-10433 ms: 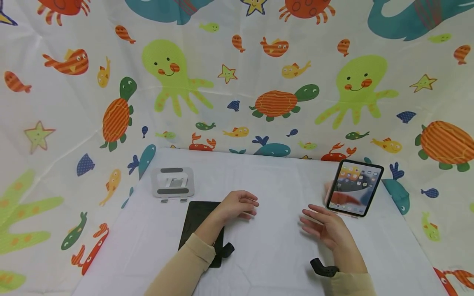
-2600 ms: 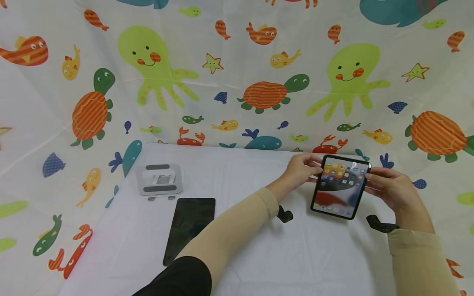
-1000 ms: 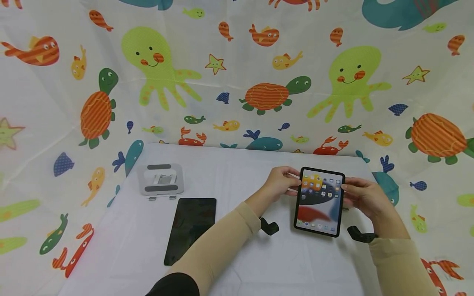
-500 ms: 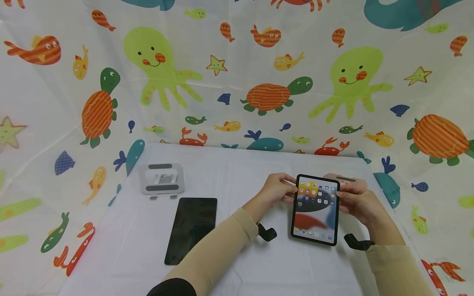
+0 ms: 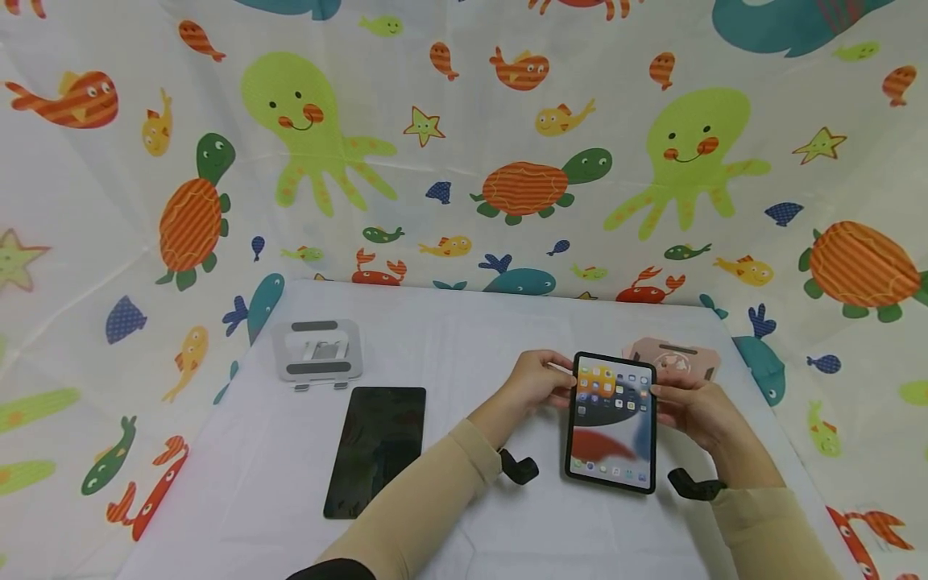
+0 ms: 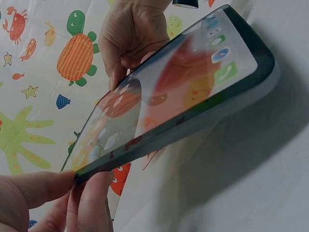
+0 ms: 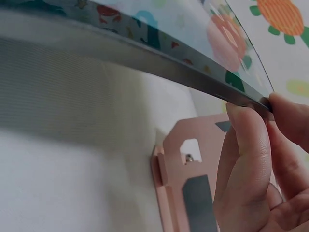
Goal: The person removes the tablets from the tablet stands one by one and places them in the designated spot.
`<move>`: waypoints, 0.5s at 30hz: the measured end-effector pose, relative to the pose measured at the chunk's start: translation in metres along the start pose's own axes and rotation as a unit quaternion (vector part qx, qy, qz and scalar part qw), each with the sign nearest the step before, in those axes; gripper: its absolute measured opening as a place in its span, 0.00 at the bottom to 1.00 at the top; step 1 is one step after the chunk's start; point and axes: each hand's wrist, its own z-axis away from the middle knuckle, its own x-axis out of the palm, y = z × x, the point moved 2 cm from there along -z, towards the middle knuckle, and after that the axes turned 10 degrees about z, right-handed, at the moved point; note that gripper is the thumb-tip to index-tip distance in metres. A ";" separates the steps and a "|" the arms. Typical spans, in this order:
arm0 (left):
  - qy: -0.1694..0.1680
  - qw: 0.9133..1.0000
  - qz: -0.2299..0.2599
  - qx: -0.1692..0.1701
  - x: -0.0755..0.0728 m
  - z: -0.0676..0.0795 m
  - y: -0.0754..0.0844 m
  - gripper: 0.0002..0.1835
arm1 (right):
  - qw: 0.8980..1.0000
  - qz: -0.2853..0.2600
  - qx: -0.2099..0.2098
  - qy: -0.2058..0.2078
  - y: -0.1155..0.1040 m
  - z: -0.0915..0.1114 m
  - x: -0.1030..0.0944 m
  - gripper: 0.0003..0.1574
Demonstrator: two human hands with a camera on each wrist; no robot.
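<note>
A tablet [image 5: 612, 423] with a lit screen of app icons is held between both hands, tilted up off the white table at its far end. My left hand [image 5: 535, 383] pinches its left edge near the upper corner; in the left wrist view the thumb lies on top and the fingers [image 6: 94, 198] underneath. On the opposite edge my right hand [image 5: 699, 411] pinches it the same way, with thumb and fingers [image 7: 248, 159] at the rim in the right wrist view. Just behind the right hand stands a pink tablet stand [image 5: 670, 358], partly covered by that hand.
A second tablet [image 5: 377, 451], its screen dark, lies left of centre, partly under the left sleeve [image 5: 428, 491]. Farther back on the left is a grey-white stand [image 5: 317, 352] with dark pads. A cloth printed with sea animals hangs behind the white table [image 5: 471, 322].
The lit tablet, earlier on the pink stand, has been lifted off by both hands and brought left and nearer. The pink stand shows behind it. The dark tablet and grey-white stand stay put.
</note>
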 end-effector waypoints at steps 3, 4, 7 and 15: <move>0.005 1.000 -0.004 -0.003 -0.002 0.002 -0.002 0.11 | 1.000 0.009 0.004 0.000 0.004 -0.001 0.003 0.12; 0.006 1.000 -0.004 -0.004 -0.003 0.003 -0.003 0.11 | 1.000 0.012 0.003 -0.003 0.005 -0.001 0.004 0.12; 0.010 1.000 -0.007 -0.006 -0.005 0.006 -0.004 0.10 | 1.000 0.018 0.000 -0.008 0.007 -0.001 0.006 0.11; 0.024 1.000 -0.015 -0.009 -0.009 0.014 -0.008 0.10 | 0.999 0.025 -0.003 -0.021 0.013 -0.001 0.012 0.10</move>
